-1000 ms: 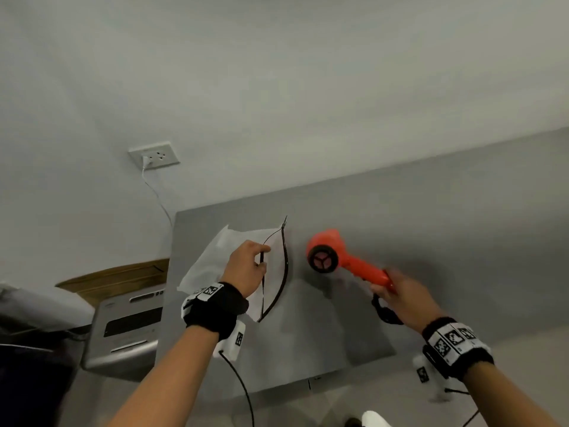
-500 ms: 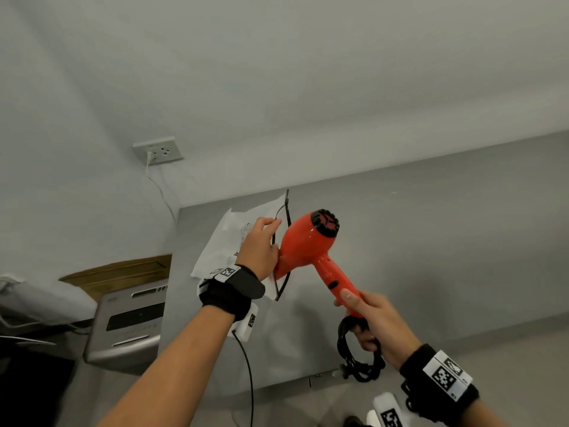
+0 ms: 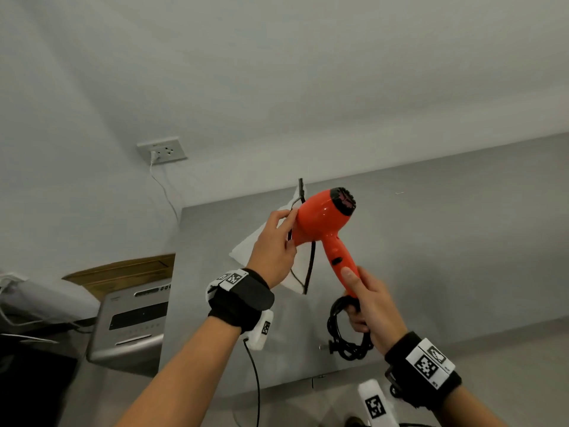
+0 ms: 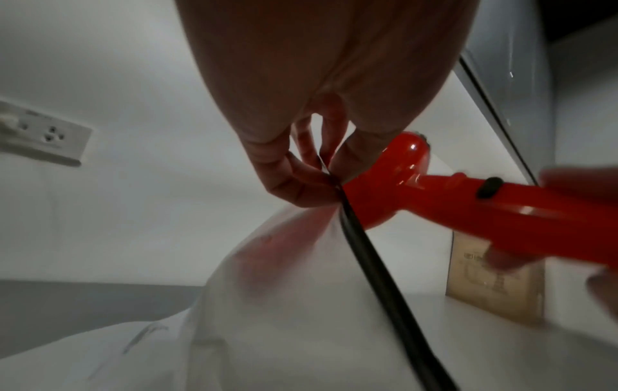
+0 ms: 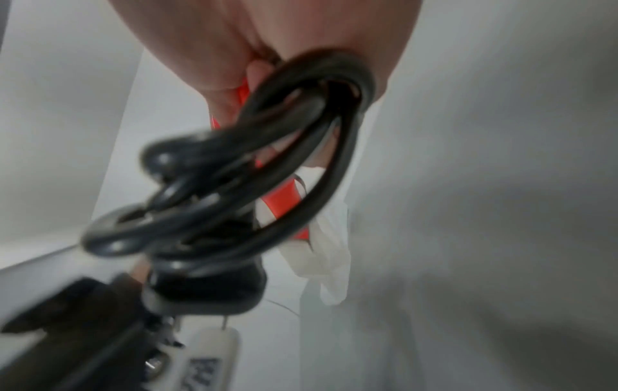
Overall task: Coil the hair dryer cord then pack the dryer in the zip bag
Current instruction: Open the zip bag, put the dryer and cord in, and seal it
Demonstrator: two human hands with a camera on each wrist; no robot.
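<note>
Dryer [image 3: 320, 220] raised to bag [image 3: 246, 251]; both hands gripping.

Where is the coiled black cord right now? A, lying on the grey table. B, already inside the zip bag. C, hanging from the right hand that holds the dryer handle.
C: the coiled cord hangs from the right hand, which grips the hair dryer handle.

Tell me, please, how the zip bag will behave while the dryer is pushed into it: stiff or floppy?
Probably floppy. The zip bag is thin and see-through, and it sags below the left hand that pinches its edge. Its mouth will likely close unless held open. The dryer, gripped by the right hand, looks rigid and may stretch the film.
</note>
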